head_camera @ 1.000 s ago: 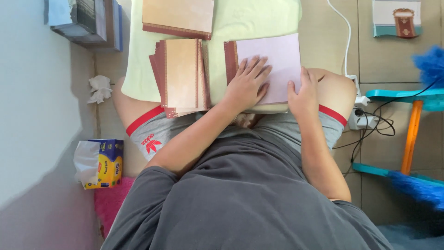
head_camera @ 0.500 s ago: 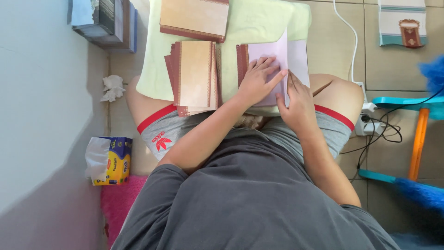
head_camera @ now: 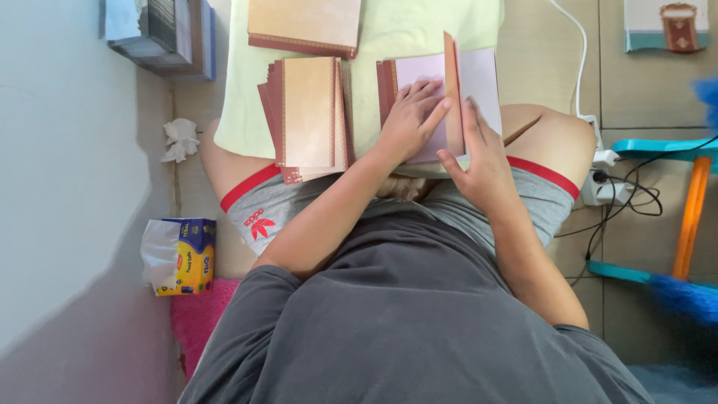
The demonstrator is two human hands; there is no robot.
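Note:
I sit cross-legged with a pale green cushion (head_camera: 389, 30) on my lap. On it lies an open card (head_camera: 479, 75) with lilac inner pages and a maroon edge. My left hand (head_camera: 407, 123) presses flat on its left page, fingers spread. My right hand (head_camera: 479, 161) holds the card's tan flap (head_camera: 451, 90), which stands upright between thumb and fingers. A stack of tan cards with maroon borders (head_camera: 307, 112) lies just left of my left hand.
Another tan card stack (head_camera: 303, 22) sits at the cushion's far edge. Books (head_camera: 161, 34), a crumpled tissue (head_camera: 179, 138) and a tissue pack (head_camera: 179, 254) line the wall at left. At right are a white power strip (head_camera: 602, 183) with cables and a blue broom (head_camera: 688, 217).
The card lay flat under both hands; its right flap has been lifted and now stands upright. My right hand slid back toward me to hold it.

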